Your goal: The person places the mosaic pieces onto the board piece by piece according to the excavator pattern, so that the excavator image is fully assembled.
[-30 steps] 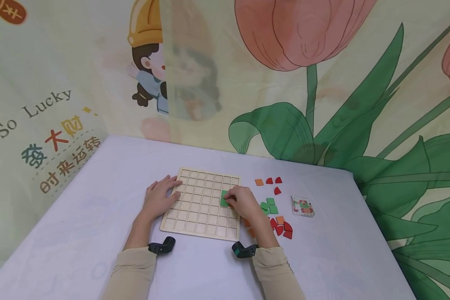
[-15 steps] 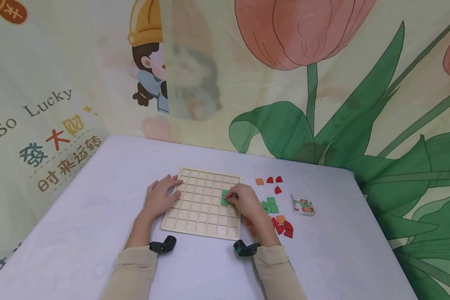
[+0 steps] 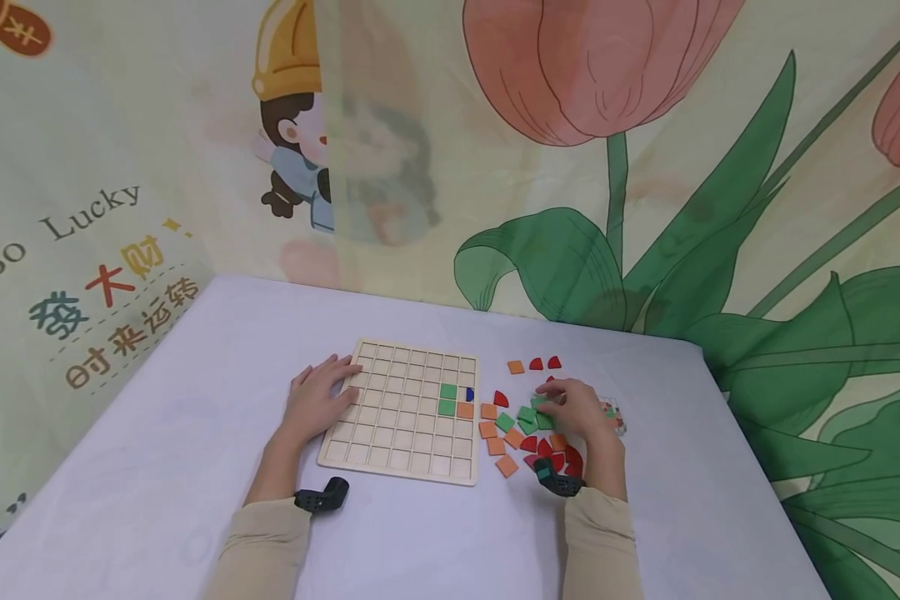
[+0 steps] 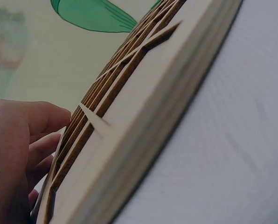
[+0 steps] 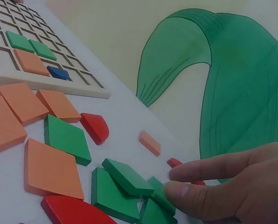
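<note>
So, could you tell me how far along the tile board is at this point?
Early. The wooden grid board holds four tiles: two green tiles, one orange, one small blue. The right hand is over the loose tile pile, fingers touching a green piece. The left hand rests on the board's edge. Most cells remain unfilled.

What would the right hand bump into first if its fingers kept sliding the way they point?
Most likely the loose green tiles right at the right hand's fingertips; they look to be touching already. Beyond lies the wooden grid board.
</note>
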A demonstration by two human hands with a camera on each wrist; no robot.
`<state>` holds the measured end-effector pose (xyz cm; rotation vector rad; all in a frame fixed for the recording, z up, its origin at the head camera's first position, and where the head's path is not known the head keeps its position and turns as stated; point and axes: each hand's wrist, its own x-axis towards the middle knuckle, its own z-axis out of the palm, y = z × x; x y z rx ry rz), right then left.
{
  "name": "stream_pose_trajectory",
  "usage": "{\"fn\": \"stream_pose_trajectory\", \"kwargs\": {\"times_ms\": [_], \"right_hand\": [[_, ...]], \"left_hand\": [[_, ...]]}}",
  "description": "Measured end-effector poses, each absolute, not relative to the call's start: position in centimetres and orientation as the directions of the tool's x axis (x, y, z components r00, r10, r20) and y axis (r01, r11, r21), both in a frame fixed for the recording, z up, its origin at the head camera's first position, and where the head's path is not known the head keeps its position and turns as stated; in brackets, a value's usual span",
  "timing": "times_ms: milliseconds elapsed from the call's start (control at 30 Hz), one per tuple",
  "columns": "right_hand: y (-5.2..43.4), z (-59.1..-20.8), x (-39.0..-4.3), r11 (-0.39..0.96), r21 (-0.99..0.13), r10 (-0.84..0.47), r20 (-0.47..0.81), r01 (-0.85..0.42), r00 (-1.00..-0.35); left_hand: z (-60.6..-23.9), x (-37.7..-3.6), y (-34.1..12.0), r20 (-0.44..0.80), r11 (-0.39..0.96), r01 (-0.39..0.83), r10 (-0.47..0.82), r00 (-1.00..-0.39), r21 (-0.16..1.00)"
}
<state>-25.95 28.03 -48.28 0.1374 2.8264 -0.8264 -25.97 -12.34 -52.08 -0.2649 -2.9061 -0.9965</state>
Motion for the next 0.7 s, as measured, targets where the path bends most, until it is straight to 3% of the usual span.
{"fn": "stream_pose_trajectory", "kwargs": {"times_ms": [700], "right_hand": [[27.88, -48.82, -26.38, 0.820, -0.532, 0.086, -0.250, 0.211, -0.964]], "left_hand": [[-51.89, -25.87, -12.34, 0.118, 0.783, 0.182, 0.139, -0.983, 0.594]]}}
